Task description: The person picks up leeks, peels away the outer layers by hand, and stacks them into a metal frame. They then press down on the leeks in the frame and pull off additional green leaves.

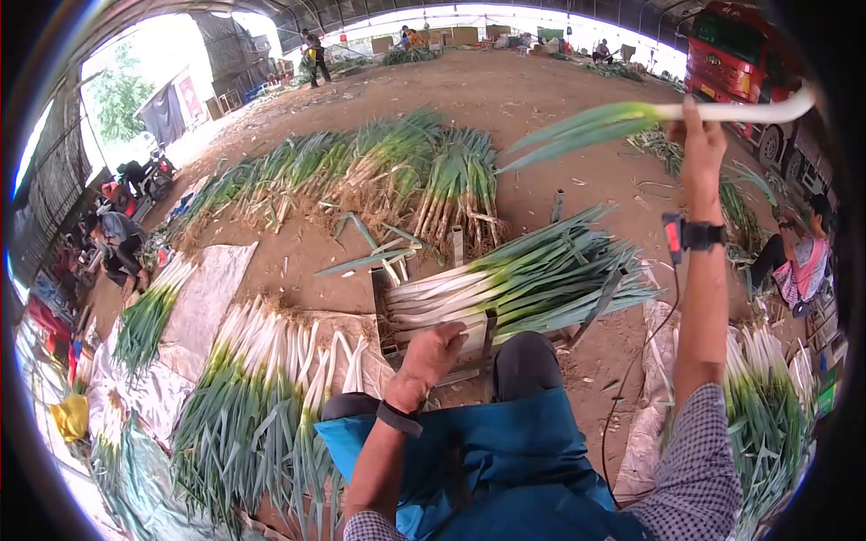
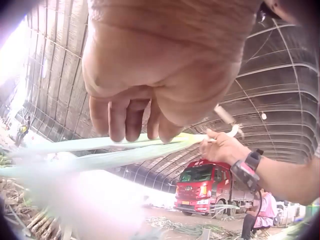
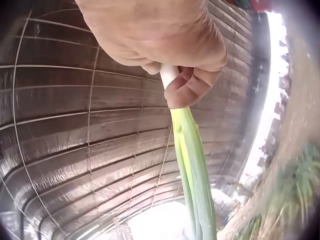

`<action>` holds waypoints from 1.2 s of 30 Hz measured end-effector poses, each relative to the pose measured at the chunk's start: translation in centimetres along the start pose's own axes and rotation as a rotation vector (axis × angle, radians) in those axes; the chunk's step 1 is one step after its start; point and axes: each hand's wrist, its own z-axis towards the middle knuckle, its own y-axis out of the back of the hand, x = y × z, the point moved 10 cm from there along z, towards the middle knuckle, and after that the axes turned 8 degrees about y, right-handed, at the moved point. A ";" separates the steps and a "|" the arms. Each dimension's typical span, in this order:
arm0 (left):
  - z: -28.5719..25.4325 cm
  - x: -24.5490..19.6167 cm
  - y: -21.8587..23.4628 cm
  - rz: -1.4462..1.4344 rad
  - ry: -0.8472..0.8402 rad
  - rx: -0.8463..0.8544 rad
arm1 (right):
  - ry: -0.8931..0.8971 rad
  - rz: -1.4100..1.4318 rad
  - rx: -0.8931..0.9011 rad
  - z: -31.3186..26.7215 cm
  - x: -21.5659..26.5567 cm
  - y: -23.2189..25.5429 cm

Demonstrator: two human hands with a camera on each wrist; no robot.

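My right hand (image 1: 702, 158) is raised at the upper right and grips a single long green onion (image 1: 749, 112) round its white shaft. The onion lies almost level in the head view, its white end bent upward at right, its green leaves pointing left. In the right wrist view the fingers (image 3: 187, 92) curl round the stalk just above the green part. Low in the middle, my left hand (image 1: 427, 362) hovers by the white ends of a pile of green onions (image 1: 514, 279) inside a metal frame (image 1: 490, 332). Its fingers (image 2: 117, 120) hang loosely bent and hold nothing.
Rows of onions with roots (image 1: 361, 171) lie on the dirt floor ahead. More onions (image 1: 262, 388) lie on cloths at left, others (image 1: 767, 388) at right. A person in pink (image 1: 807, 261) sits at right, another person (image 1: 122, 243) at left. A red truck (image 1: 726, 59) stands behind.
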 end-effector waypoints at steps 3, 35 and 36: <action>-0.6 4.8 -4.3 -0.077 -0.001 0.100 | 0.164 -0.257 0.118 3.2 2.4 -2.9; 6.2 18.7 -7.3 0.099 0.123 -0.022 | 0.121 -0.334 1.877 -45.2 -23.1 -20.1; 6.2 18.7 -7.0 0.088 0.140 -0.008 | 0.111 -0.344 1.848 -44.8 -23.5 -19.4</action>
